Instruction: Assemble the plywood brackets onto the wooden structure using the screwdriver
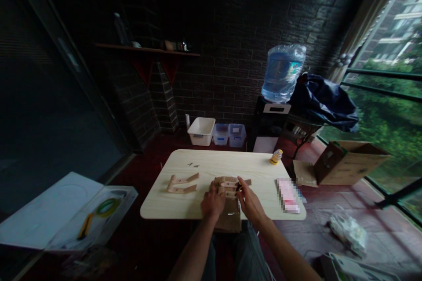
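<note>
My left hand (213, 204) is closed around the near left end of a light wooden frame (228, 184), holding it against the table. My right hand (250, 202) pinches a small black tool with a hint of yellow (239, 186) at the right part of that frame; its exact kind is too small to tell. Under the frame and toward my lap lies a piece of brown cardboard (228, 221). To the left, a similar U-shaped wooden frame (181, 184) with two angled arms rests on the table. Two small dark pieces (193, 165) lie behind it.
On the pale table (158, 206) stand a yellow-capped clear bottle (276, 157) and a blurred pink packet (288, 195). An open white case (99, 219) is at left. Plastic bins (201, 131), a water dispenser (272, 116) and a cardboard box (349, 164) stand beyond the table.
</note>
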Demonstrator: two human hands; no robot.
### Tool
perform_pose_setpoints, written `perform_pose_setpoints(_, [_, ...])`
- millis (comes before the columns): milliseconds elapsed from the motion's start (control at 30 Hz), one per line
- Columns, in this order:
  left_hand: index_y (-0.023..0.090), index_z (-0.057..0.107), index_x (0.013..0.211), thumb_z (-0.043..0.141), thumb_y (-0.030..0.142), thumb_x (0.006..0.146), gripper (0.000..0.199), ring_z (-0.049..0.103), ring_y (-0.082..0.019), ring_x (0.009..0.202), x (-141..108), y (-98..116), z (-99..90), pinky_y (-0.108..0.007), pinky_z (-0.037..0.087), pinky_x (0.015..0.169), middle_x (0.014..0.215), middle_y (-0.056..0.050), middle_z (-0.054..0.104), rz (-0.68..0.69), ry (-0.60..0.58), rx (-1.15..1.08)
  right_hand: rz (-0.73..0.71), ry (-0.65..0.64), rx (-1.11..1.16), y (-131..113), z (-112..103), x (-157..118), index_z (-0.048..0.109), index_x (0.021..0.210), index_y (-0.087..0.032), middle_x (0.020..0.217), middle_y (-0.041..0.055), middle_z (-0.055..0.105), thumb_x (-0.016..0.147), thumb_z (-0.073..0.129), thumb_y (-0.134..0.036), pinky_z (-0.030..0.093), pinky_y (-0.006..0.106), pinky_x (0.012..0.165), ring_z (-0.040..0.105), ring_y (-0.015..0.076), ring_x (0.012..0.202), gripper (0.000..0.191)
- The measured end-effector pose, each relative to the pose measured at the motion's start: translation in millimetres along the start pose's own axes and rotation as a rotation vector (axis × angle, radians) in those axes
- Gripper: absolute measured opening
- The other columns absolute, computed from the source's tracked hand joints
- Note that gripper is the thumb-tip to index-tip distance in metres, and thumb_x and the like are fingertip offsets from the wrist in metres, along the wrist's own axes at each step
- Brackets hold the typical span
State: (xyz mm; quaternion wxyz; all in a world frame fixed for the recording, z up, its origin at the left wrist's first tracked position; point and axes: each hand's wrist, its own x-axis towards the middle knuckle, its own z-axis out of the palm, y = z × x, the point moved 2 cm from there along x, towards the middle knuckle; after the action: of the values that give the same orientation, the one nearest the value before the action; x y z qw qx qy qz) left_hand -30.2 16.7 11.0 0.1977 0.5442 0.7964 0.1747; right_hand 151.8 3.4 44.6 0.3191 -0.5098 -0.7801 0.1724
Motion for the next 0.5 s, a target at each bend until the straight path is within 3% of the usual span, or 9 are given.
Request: perform_pose_setpoints(500, [0.022, 0.033, 0.156, 0.038, 0.055, 0.098, 0.066, 0.066, -0.032, 0.116, 3.4, 2.5, 2.8, -0.044, 0.052, 0.095, 0.127, -0.018, 0.067, -0.028, 0.011, 0.038, -0.053, 0.086, 0.056, 9.1, 6.9, -0.8, 0.041, 0.151, -0.026, 0.134, 0.0124, 0.064, 0.100, 0.042, -0.022, 0.056, 0.044, 0.099, 0.065, 0.0244, 0.118, 0.051])
